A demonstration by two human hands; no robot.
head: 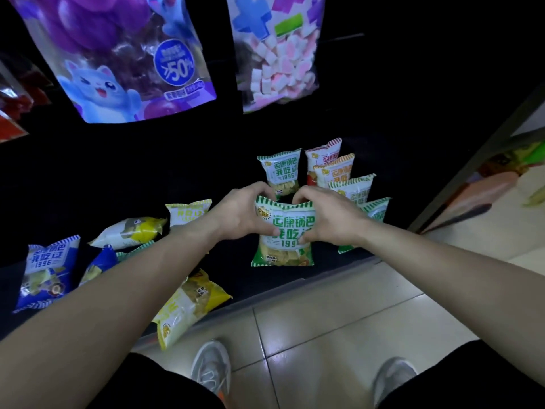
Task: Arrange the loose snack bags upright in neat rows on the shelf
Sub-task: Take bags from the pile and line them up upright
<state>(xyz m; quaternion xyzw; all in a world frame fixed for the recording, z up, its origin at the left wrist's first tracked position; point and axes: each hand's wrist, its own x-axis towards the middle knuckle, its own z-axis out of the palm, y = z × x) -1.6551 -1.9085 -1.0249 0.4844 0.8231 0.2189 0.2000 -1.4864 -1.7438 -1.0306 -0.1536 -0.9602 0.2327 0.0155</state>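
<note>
Green-and-white film snack bag (284, 234) stands upright near the front edge of the dark shelf (330, 268). Your left hand (244, 215) and right hand (328, 216) pinch its sides, fingers curled behind. Expect it to be light, puffy and slippery, with brittle contents: hold the seams, never squeeze.

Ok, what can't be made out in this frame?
All head view.
The held green bag: sides hidden by the left hand and right hand; whether its base rests on the shelf is unclear.
The nearest green bag of the right row: lower part behind the right wrist.
The second blue bag: mostly covered by the left forearm.
The purple hanging pouch: cut by the top edge.
</note>
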